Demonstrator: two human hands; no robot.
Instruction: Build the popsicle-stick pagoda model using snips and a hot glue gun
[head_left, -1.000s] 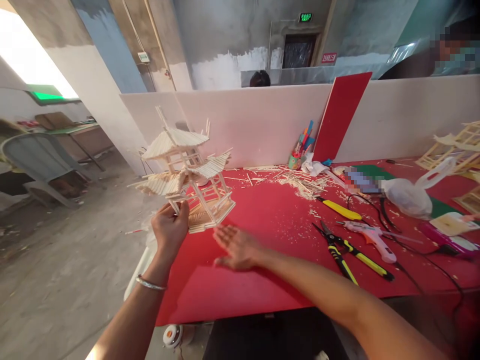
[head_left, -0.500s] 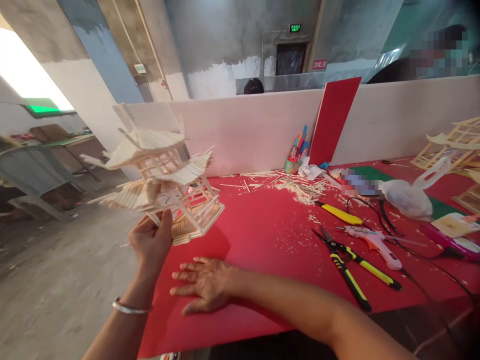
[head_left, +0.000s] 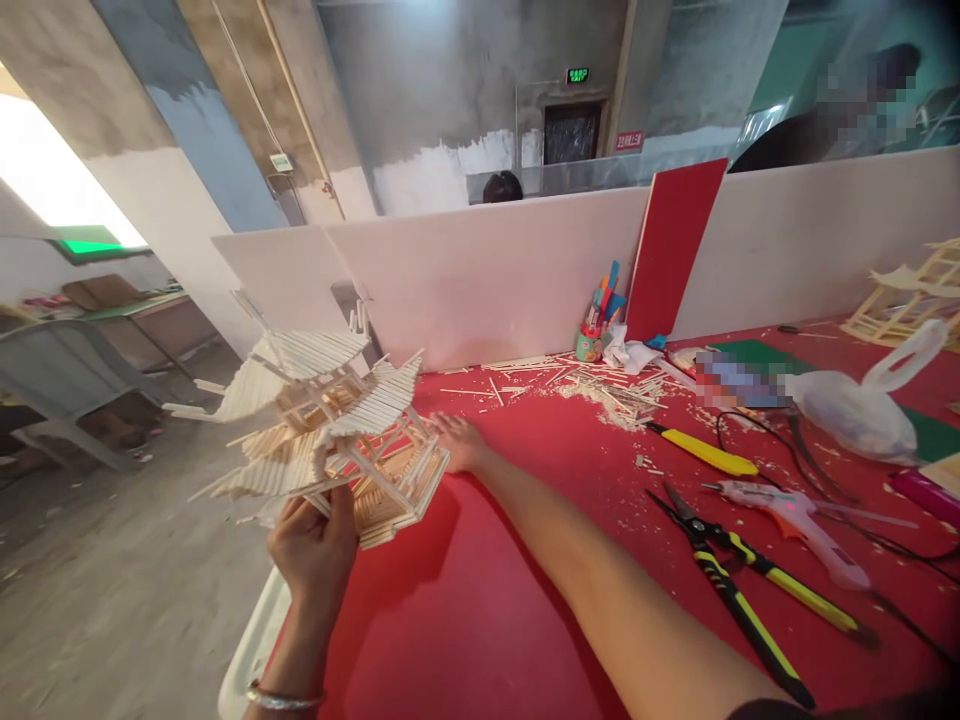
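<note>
A model pavilion (head_left: 375,420) of thin wooden sticks, with two tiers of roof, is held up over the left edge of the red tabletop (head_left: 435,620). My left hand (head_left: 315,550), with a silver bangle at the wrist, is closed on the model's near lower corner. It is tilted a little. Past the model, my right hand (head_left: 456,442) reaches across the table with its fingers stretched out low over the red surface. The model's right side hides part of those fingers.
Yellow-black pliers (head_left: 720,560), a pink glue gun (head_left: 802,525) and a yellow cutter knife (head_left: 709,452) lie at right. Stick offcuts (head_left: 615,395) are scattered at the back by a pen cup (head_left: 589,343). A plastic bag (head_left: 855,415) and another stick model (head_left: 892,300) stand far right.
My right hand has moved from the near table forward, to behind the model. My left hand and the model sit lower in view, with more of the upper roof showing.
</note>
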